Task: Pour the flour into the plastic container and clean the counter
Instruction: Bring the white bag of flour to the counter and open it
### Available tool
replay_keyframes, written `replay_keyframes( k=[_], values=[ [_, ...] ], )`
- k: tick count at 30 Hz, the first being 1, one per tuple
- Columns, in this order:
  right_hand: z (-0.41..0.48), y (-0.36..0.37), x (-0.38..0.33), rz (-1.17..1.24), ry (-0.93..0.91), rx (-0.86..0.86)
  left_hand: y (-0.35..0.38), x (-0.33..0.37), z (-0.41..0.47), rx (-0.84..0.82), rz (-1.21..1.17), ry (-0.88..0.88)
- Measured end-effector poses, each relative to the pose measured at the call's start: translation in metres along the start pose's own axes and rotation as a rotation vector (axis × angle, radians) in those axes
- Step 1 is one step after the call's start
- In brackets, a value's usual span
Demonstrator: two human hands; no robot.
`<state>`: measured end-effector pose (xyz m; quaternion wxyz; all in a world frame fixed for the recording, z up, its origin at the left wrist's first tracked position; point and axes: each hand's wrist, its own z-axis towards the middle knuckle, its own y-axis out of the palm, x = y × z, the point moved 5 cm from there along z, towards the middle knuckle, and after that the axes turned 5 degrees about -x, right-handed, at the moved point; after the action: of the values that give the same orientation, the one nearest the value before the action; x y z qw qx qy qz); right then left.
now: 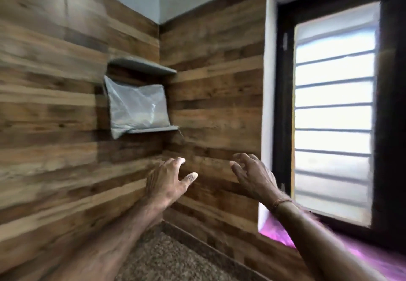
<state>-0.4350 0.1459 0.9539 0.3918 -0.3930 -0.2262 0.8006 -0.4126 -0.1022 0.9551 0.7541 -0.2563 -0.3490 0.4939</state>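
Note:
A clear plastic bag of flour (137, 107) stands on the lower corner shelf (163, 128), leaning against the wood-panelled wall. Its bottom left corner hangs over the shelf edge. My left hand (169, 180) is raised below the shelf with fingers spread and holds nothing. My right hand (252, 175) is raised beside it, fingers loosely curled, also holding nothing. Both hands are well below the bag and apart from it. No plastic container is in view.
A second grey corner shelf (142, 66) sits above the bag. The speckled granite counter (167, 261) lies below my arms. A barred window (334, 114) is at the right, with a pink sheet (356, 256) along its sill.

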Motion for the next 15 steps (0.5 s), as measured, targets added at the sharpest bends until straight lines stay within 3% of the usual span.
replay_keyframes(
  k=[10,15],
  values=[
    [0.175,0.095,-0.131,0.285,-0.146,0.009,-0.090,-0.155,0.141,0.187,0.040,-0.068],
    [0.286,0.141,-0.194,0.265,-0.196,0.021,-0.123,-0.233,0.234,0.277,0.046,-0.080]
  ],
)
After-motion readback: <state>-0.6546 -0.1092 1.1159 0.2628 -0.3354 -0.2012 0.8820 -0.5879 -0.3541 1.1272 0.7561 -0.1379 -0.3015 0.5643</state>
